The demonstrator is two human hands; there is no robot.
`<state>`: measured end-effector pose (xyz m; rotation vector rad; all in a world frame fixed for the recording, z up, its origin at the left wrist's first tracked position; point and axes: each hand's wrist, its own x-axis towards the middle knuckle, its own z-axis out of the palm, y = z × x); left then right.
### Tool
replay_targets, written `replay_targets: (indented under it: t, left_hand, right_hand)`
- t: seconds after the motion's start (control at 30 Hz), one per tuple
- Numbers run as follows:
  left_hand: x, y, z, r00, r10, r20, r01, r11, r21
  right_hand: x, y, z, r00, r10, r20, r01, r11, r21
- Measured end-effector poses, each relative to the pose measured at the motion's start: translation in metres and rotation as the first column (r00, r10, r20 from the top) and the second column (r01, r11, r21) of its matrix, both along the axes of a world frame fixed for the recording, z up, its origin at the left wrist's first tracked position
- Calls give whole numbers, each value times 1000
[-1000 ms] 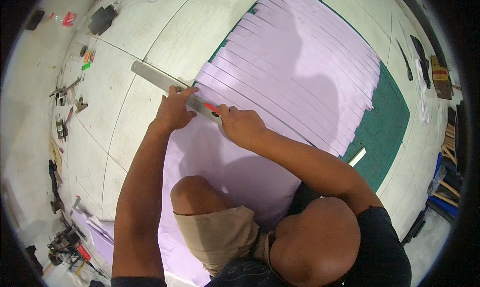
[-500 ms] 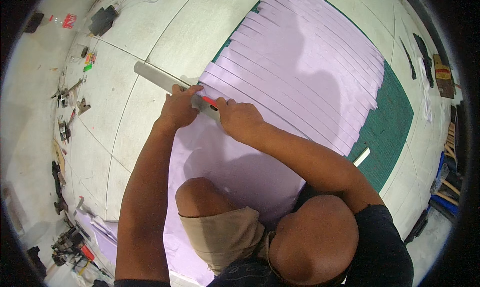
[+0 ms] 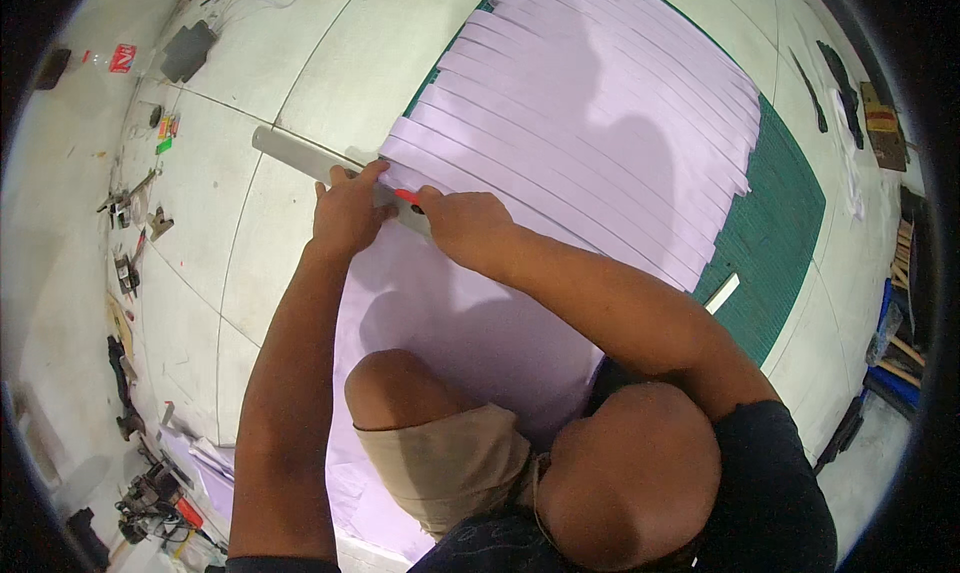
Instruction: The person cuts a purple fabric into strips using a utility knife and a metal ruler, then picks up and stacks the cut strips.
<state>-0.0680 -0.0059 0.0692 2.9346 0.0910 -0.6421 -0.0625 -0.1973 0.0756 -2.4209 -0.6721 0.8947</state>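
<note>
A long metal straightedge (image 3: 310, 154) lies slantwise over a lilac sheet (image 3: 470, 323), its far-left end reaching past the sheet onto the tiles. My left hand (image 3: 350, 211) presses down on it with the fingers spread. Just to the right, my right hand (image 3: 465, 225) is closed round a red utility knife (image 3: 406, 196), its tip end close to the straightedge and my left fingers. The blade itself is too small to make out. Beyond my hands the sheet is cut into many narrow parallel strips (image 3: 590, 153), lying side by side on a green cutting mat (image 3: 780, 213).
A pale flat bar (image 3: 722, 291) lies on the mat beside my right forearm. Folded lilac pieces (image 3: 205, 463) and assorted tools (image 3: 160, 503) sit at the lower left. Small items line the left wall. A wooden block (image 3: 884, 133) and several wooden handles (image 3: 903, 253) are at the right.
The whole view has shifted slightly, so things appear a little further left. Both hands keep nearly the same place on the straightedge, with the knife still in my right hand.
</note>
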Motion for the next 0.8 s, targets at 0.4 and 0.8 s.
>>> replay_targets:
  t: [0.4, 0.8]
  left_hand:
    - [-2, -3, -3, 999, -32, 29, 31, 999, 41]
    - [-7, 18, -21, 991, -45, 126, 50, 998, -36]
  right_hand:
    - [-53, -120, 29, 996, 53, -76, -68, 977, -203]
    - [-175, -322, 46, 952, -93, -293, -107, 793, -600]
